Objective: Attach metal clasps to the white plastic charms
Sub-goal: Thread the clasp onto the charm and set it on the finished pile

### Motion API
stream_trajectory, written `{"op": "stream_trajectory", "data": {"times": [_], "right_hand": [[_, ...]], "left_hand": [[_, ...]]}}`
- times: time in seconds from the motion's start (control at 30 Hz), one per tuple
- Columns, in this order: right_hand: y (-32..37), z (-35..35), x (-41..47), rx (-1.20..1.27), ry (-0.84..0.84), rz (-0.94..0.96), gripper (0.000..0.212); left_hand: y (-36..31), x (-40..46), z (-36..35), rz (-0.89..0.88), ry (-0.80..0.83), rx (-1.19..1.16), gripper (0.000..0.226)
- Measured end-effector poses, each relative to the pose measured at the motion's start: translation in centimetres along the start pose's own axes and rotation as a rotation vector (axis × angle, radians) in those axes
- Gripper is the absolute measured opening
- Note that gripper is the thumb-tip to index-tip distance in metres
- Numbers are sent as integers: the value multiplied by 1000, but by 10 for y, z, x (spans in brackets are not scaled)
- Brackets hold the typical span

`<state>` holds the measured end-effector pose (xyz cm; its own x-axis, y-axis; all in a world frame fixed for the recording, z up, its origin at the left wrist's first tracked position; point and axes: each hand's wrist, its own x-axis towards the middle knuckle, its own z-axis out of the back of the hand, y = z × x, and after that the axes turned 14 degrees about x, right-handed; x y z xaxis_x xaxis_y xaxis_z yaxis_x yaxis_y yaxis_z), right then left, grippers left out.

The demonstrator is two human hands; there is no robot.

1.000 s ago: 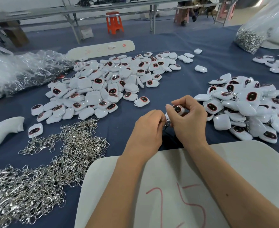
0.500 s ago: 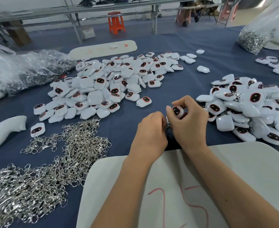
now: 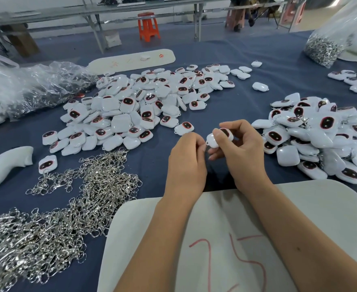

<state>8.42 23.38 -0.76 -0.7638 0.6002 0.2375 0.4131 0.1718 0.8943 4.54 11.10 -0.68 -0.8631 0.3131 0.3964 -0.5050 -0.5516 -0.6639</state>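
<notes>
My right hand (image 3: 243, 153) pinches a white plastic charm (image 3: 212, 140) with a dark red-rimmed face, held above the blue cloth at the middle. My left hand (image 3: 187, 163) is pressed against the charm's left end, its fingertips pinching a small metal clasp (image 3: 206, 146) that is mostly hidden between the two hands. A big heap of loose charms (image 3: 131, 106) lies beyond my left hand. Another heap of charms (image 3: 320, 140), some with clasps showing, sits to the right. Loose silver clasps (image 3: 53, 220) spread over the cloth at the lower left.
A white board (image 3: 226, 239) with red marks lies under my forearms. A white plastic piece (image 3: 3, 165) sits at the left edge, crumpled clear bags (image 3: 26, 85) behind it. A bag of clasps (image 3: 324, 49) stands far right. An orange stool (image 3: 149, 26) is on the floor beyond.
My right hand has turned the charm and lifted it slightly, so more of its white body shows. My left hand stays against its end.
</notes>
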Motion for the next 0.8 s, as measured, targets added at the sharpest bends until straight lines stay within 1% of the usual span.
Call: {"op": "stream_trajectory", "data": {"times": [0.1, 0.17, 0.27, 0.37, 0.53, 0.63, 0.73, 0.8], "right_hand": [[0, 1, 3, 82, -7, -68, 15], [0, 2, 3, 120, -14, -100, 15], [1, 3, 4, 168, -13, -136, 17], [2, 2, 4, 173, 5, -160, 17], [2, 3, 6, 185, 38, -179, 12], [1, 4, 5, 141, 25, -168, 8], [-2, 4, 4, 55, 5, -132, 11], [-2, 3, 1, -43, 28, -74, 14]], "left_hand": [[1, 1, 2, -79, -66, -17, 8], [2, 2, 4, -112, -76, -42, 6], [3, 2, 6, -91, -39, -86, 9], [6, 3, 7, -96, -61, -93, 12], [11, 6, 10, -126, -74, -53, 8], [14, 7, 14, -171, -51, 22, 7], [16, 7, 17, -174, -1, 104, 10], [16, 7, 18, -163, 23, 180, 10]]}}
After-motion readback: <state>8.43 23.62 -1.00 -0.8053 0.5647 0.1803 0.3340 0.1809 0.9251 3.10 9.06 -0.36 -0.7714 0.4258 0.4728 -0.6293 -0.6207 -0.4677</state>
